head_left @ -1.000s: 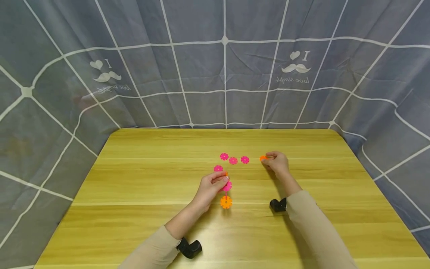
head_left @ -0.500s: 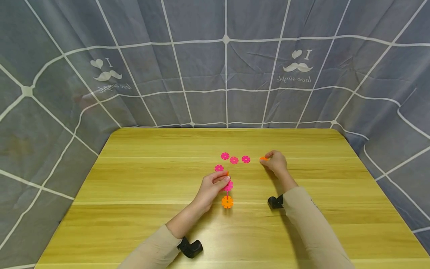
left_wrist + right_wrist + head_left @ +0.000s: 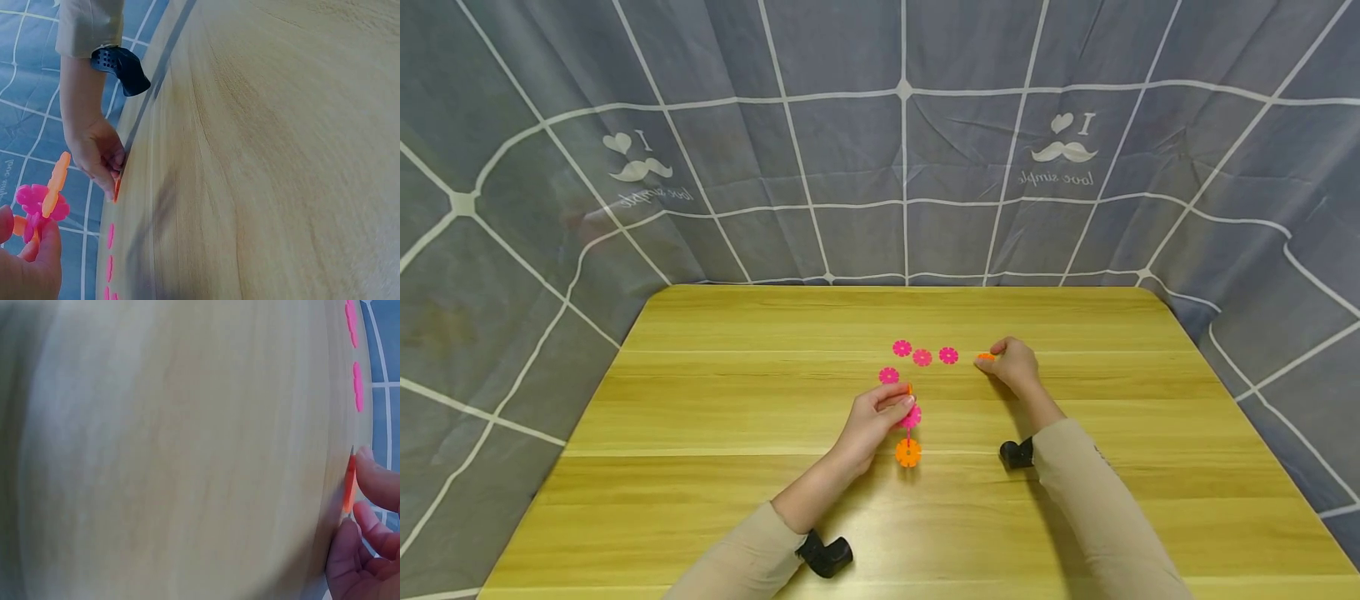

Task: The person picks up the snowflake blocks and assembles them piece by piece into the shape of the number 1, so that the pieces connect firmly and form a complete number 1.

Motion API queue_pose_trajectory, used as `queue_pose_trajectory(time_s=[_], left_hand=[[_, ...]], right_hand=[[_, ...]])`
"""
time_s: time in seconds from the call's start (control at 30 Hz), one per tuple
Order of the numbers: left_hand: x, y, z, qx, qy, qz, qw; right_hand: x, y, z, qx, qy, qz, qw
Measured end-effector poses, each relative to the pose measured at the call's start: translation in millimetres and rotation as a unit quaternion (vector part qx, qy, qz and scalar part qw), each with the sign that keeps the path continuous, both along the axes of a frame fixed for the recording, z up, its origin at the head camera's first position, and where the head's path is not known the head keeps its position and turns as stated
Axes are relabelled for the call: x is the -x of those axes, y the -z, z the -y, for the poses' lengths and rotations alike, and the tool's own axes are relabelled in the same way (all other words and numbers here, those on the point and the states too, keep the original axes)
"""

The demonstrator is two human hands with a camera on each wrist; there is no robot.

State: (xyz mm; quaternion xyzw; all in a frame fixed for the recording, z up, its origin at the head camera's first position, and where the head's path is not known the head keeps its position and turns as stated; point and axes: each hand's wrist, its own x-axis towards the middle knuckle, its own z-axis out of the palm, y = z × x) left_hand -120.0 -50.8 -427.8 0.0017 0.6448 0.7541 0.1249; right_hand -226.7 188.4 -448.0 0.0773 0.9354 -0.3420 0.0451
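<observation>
My left hand [image 3: 867, 421] pinches a small joined piece of slotted snowflake discs over the middle of the table. A pink disc [image 3: 913, 415] and an orange disc [image 3: 908, 453] hang below the fingertips, and another orange bit pokes out above them. The left wrist view shows the pink disc [image 3: 30, 199] crossed by an orange disc [image 3: 56, 184]; fingers hide part of the piece. Farther right, my right hand [image 3: 1017, 367] holds a single orange snowflake disc [image 3: 350, 484] by its edge, at the tabletop.
Loose pink snowflake discs lie between the hands and beyond them: one near the left fingers [image 3: 889, 376], others behind at the far left [image 3: 902, 348], middle [image 3: 922, 357] and right [image 3: 949, 356]. A grey checked curtain [image 3: 865, 167] encloses the wooden table [image 3: 715, 375].
The right hand and its orange disc have shifted slightly left and toward me. The left hand keeps its grip on the joined discs, almost still.
</observation>
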Motion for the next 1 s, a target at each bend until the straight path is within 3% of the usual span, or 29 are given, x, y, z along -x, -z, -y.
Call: queue_pose_trajectory(time_s=[0.27,0.43,0.6,0.73,1.0], left_hand=[[-0.3,0.6,0.0,-0.011,0.004,0.008,0.9999],[-1.4,0.5,0.2,-0.005,0.006,0.007,0.9999],[-1.3,0.8,0.1,-0.004,0.005,0.011,0.9999],[-1.0,0.9,-0.2,-0.004,0.007,0.012,0.9999],[-1.5,0.2,-1.6,0.007,0.008,0.016,0.9998]], right_hand=[[0.6,-0.2,0.2,-0.009,-0.024,0.010,0.9996],[-1.3,1.1,1.5,0.062,-0.013,0.011,0.9980],[-5.7,2.2,6.7,0.182,-0.027,0.027,0.9826],[-8.6,0.1,16.4,0.245,-0.047,0.044,0.9674],[-19.1,-15.5,40.9,0.288,-0.087,0.050,0.9522]])
